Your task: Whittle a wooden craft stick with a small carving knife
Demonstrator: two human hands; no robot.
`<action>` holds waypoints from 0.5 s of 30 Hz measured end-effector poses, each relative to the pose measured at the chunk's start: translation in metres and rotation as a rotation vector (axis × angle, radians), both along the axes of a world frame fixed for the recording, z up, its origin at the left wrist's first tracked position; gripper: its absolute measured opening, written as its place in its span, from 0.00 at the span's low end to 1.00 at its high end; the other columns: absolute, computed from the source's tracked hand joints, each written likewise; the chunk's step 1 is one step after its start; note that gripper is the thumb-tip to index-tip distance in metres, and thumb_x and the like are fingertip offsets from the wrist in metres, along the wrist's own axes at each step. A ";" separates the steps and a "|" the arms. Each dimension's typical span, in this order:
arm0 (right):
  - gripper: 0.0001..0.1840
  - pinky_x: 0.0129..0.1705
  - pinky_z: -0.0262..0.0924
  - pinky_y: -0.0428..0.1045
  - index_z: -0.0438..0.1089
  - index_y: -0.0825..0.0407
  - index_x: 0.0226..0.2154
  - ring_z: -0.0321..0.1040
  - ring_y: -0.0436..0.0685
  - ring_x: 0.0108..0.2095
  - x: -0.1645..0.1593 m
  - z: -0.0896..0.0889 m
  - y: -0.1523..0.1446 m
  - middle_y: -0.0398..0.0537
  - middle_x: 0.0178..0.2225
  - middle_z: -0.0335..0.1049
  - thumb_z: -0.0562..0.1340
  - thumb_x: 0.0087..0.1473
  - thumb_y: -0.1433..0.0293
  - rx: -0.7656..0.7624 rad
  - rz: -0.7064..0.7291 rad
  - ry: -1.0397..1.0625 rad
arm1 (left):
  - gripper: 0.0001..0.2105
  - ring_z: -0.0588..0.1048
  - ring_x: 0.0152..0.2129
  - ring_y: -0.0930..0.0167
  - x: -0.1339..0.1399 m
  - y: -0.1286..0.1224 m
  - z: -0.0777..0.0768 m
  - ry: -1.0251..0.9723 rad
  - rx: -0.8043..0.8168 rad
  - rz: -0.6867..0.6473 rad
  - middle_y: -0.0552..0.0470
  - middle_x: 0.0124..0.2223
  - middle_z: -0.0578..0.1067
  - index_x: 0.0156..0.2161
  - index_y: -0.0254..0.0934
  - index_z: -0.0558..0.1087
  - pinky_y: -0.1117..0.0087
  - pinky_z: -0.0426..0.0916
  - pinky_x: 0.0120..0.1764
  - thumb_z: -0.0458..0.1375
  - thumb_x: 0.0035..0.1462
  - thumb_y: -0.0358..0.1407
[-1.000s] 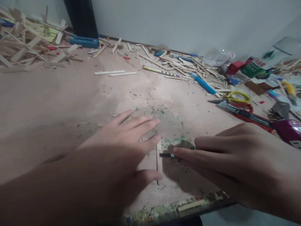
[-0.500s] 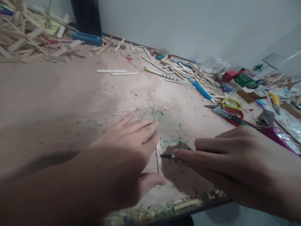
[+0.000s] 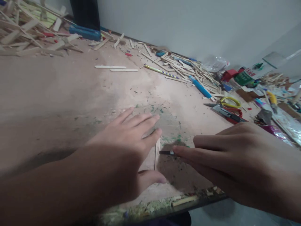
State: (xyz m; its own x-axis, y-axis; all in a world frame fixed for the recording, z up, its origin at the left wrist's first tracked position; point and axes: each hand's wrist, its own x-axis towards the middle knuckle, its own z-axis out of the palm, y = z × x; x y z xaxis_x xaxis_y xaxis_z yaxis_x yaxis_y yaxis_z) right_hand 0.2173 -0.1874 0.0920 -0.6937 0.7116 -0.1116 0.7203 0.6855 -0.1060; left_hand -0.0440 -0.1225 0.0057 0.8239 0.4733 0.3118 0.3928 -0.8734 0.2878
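Note:
My left hand (image 3: 128,142) lies flat on the wooden tabletop, fingers spread and thumb stretched out. Between its index finger and thumb runs a narrow wooden craft stick (image 3: 156,155), partly under the hand. From the right, my right hand (image 3: 225,157) grips a craft knife (image 3: 166,153) with the index finger laid along its top. Only the short dark blade shows; the handle is hidden in the fist. The blade's tip meets the right edge of the stick, though I cannot tell how deep it goes.
Scissors (image 3: 230,102) and a red-and-black utility knife (image 3: 229,115) lie beyond my right hand. A blue pen-like tool (image 3: 199,87), a patterned pencil (image 3: 161,71) and heaped craft sticks (image 3: 183,67) sit farther back. More wood pieces (image 3: 28,34) pile at left. The table's front edge (image 3: 150,208) is littered with scraps.
The view has tilted slightly, so the table things sit a little higher. Both hands keep nearly the same pose, with the knife blade still at the stick's edge.

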 end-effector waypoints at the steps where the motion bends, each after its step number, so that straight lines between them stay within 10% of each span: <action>1: 0.08 0.28 0.42 0.55 0.64 0.44 0.48 0.57 0.52 0.20 0.000 0.000 0.000 0.34 0.26 0.61 0.58 0.72 0.74 0.004 0.002 -0.008 | 0.35 0.69 0.71 0.45 0.000 0.000 -0.001 -0.006 -0.003 0.002 0.30 0.73 0.70 0.65 0.31 0.76 0.37 0.58 0.75 0.64 0.66 0.58; 15: 0.16 0.28 0.38 0.57 0.74 0.46 0.45 0.53 0.55 0.20 -0.018 0.014 0.017 0.39 0.25 0.65 0.55 0.68 0.78 0.043 0.105 -0.051 | 0.36 0.65 0.73 0.44 0.002 -0.002 0.002 0.033 -0.006 -0.002 0.29 0.75 0.66 0.66 0.29 0.76 0.37 0.57 0.75 0.66 0.64 0.57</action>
State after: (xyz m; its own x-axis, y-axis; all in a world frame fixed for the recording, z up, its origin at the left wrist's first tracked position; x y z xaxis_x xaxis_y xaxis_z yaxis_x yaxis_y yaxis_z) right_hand 0.1990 -0.1709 0.1055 -0.7588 0.6402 -0.1197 0.6480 0.7605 -0.0402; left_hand -0.0425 -0.1245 0.0081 0.8346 0.4736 0.2814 0.4005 -0.8724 0.2804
